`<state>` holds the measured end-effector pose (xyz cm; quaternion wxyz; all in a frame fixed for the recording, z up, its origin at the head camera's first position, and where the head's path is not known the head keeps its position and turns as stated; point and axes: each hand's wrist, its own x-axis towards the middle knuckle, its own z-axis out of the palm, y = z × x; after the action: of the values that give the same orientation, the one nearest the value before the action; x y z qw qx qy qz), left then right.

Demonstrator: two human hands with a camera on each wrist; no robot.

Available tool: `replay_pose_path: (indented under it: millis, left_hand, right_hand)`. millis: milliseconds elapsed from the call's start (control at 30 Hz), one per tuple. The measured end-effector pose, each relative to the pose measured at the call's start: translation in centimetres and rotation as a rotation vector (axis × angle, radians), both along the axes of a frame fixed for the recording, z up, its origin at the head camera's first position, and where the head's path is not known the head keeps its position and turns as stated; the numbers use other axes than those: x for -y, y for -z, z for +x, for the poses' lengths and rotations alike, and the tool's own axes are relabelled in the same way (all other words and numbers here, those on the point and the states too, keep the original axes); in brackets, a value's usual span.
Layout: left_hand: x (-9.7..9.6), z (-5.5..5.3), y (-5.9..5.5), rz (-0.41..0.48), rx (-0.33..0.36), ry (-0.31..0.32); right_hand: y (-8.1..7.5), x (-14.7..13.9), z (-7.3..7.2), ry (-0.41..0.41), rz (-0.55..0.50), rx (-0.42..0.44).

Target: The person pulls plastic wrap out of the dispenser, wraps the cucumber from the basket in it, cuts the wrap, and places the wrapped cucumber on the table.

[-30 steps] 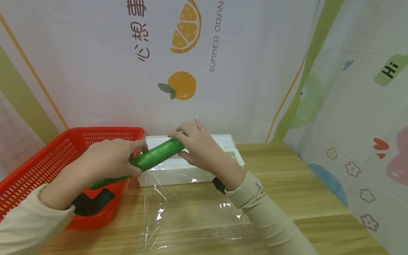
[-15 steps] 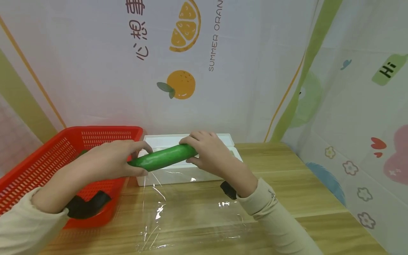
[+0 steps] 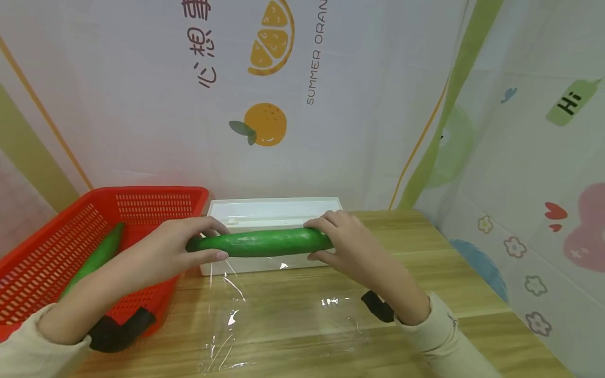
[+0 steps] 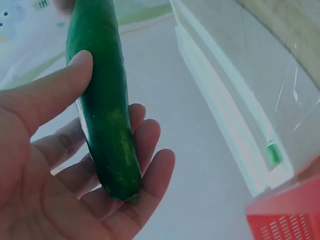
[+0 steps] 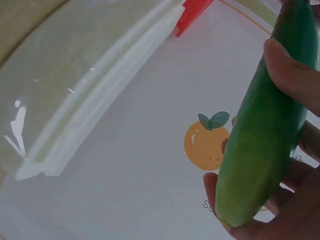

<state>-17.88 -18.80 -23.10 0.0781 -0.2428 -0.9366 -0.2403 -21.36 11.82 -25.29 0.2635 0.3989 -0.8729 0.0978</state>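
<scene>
A long green cucumber (image 3: pixel 269 242) is held level between both hands in front of the white box. My left hand (image 3: pixel 181 244) grips its darker left end, with the thumb on the near side and the fingers behind. In the left wrist view the fingers curl under the cucumber (image 4: pixel 102 110). My right hand (image 3: pixel 347 247) holds the other, paler end, its thumb lying along the cucumber (image 5: pixel 260 145) in the right wrist view. Below lies a sheet of clear plastic film (image 3: pixel 279 320), spread from the white box (image 3: pixel 264 264) over the wooden table.
At the left stands a red perforated basket (image 3: pixel 156 197) with another green cucumber (image 3: pixel 96 257) in it. The box's lid (image 3: pixel 283 206) is raised at the back. A printed curtain (image 3: pixel 340 131) rises right behind the table (image 3: pixel 454 273).
The cucumber has come clear of the basket side, moved right and turned from slanted to level. The right hand shifted right and down; the second cucumber in the basket has come into sight.
</scene>
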Motion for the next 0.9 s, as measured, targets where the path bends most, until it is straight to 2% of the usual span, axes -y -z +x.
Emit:
replay_pose_path:
  millis: [67, 167, 367, 433, 533, 700, 900]
  left_hand:
    - [-0.3, 0.2, 0.5, 0.000, -0.018, 0.018]
    - [-0.7, 0.4, 1.4, 0.000, -0.018, 0.045]
    - [-1.5, 0.6, 3.2, 0.017, 0.046, 0.113]
    - [-1.7, 0.5, 3.8, 0.014, 0.054, 0.153]
    - [-1.7, 0.4, 4.7, 0.005, 0.069, 0.207]
    - [-1.7, 0.3, 6.5, 0.023, 0.170, 0.259]
    - [-1.4, 0.5, 9.1, 0.049, 0.171, 0.293]
  right_hand:
    - [0.7, -0.7, 0.3, -0.017, 0.012, -0.006]
    - [1.7, -1.6, 0.8, -0.060, 0.018, 0.029]
    - [3.3, -3.3, 1.8, -0.085, 0.047, 0.201]
    - [3.7, -3.8, 2.0, -0.090, 0.057, 0.247]
    - [4.3, -4.3, 2.1, -0.105, 0.075, 0.291]
    - [5.5, -4.6, 2.0, -0.122, 0.105, 0.346]
    - [7.0, -4.5, 2.0, -0.121, 0.111, 0.482]
